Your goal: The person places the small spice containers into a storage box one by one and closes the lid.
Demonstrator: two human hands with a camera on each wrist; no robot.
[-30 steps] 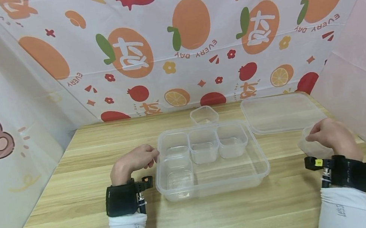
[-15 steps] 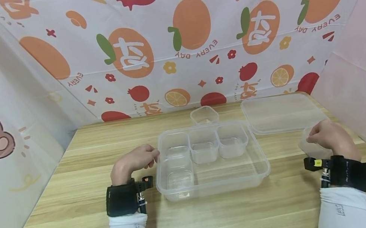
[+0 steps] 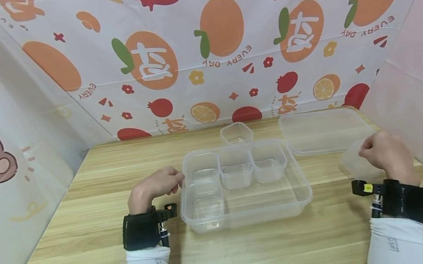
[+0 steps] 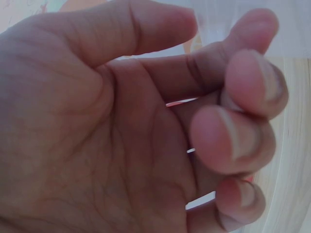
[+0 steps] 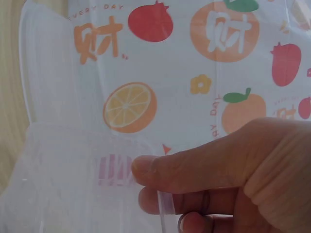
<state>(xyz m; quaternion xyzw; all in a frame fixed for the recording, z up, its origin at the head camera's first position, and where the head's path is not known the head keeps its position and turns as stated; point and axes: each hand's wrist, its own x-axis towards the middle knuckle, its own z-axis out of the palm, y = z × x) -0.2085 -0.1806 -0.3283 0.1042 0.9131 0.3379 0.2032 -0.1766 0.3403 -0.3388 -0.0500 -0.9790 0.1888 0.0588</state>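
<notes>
so my right hand (image 3: 391, 156) pinches a small clear plastic tub (image 3: 356, 165) by its edge, left hand (image 3: 156, 184) loosely curled, holding nothing, beside the big clear box (image 3: 264, 198)

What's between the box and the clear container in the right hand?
Bare table between box and container, seen in the head view; the lid lies farther back.

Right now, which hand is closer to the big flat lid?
Right. The right hand is by the front right corner of the big flat lid, pinching a clear container. The left hand is farther, left of the big box.
</notes>
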